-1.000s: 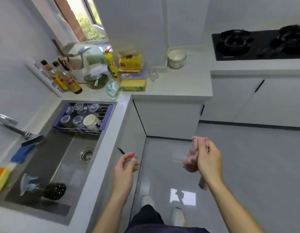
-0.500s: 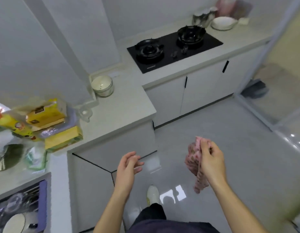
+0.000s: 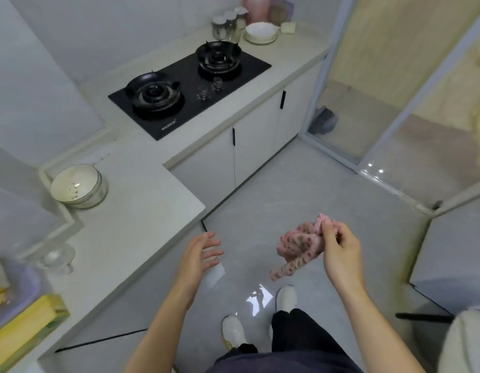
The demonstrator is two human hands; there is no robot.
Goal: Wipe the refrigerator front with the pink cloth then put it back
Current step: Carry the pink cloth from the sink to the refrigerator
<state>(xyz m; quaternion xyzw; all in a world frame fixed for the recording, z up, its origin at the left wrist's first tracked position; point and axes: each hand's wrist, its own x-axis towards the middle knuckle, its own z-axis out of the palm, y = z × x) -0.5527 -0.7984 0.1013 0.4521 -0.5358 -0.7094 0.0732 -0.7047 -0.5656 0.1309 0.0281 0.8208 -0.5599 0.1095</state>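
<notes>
A bunched pink patterned cloth (image 3: 298,244) hangs over the floor, pinched at its top by my right hand (image 3: 339,251); one end dangles down to the left. My left hand (image 3: 198,255) is held out beside it with fingers spread and nothing in it, near the counter's corner. A pale grey appliance front, probably the refrigerator (image 3: 454,254), shows at the right edge, to the right of my right hand.
An L-shaped white counter (image 3: 142,211) runs along the left and back. On it are a black two-burner gas hob (image 3: 187,87), a white bowl (image 3: 76,185), stacked dishes (image 3: 261,33) and jars (image 3: 228,26). A glass sliding door (image 3: 395,109) stands at the right.
My view has swung right, from the sink and corner counter to the hob, the door and the grey appliance. Both hands keep their pose; the cloth stays in my right hand.
</notes>
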